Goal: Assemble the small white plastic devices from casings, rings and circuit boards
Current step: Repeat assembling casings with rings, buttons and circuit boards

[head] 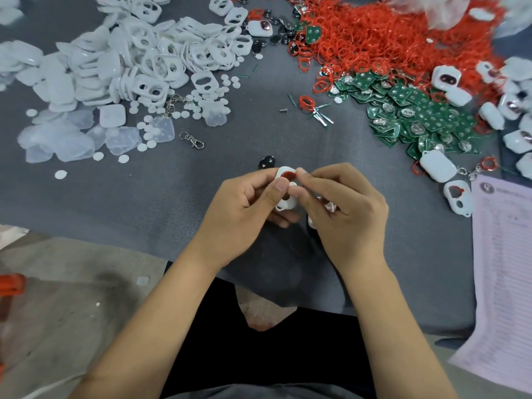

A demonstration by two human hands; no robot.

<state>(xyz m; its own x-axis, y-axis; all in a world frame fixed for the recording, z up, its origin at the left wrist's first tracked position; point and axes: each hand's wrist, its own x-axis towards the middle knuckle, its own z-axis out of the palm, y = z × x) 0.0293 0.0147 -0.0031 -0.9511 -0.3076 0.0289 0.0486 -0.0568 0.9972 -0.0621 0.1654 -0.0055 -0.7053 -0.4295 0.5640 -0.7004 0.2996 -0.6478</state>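
Both hands, left hand (244, 203) and right hand (342, 205), pinch one white casing (285, 182) with red ring (288, 175) seated; finished devices (437, 165) few, part piles large, so early.

1. The heaped white plastic casings (161, 61) look smooth and slightly glossy.
2. The thin red rings (374, 36) look rubbery and shiny.
3. The green circuit boards (403, 110) carry bright metal discs.
4. The grey cloth table cover (144, 197) is matt.
5. The silvery metal keyring clasp (192, 140) glints.

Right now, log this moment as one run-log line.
left hand: holds white casing | right hand: pinches at casing's red insert | black part: on grey mat, beyond hands | stage: assembly unfinished
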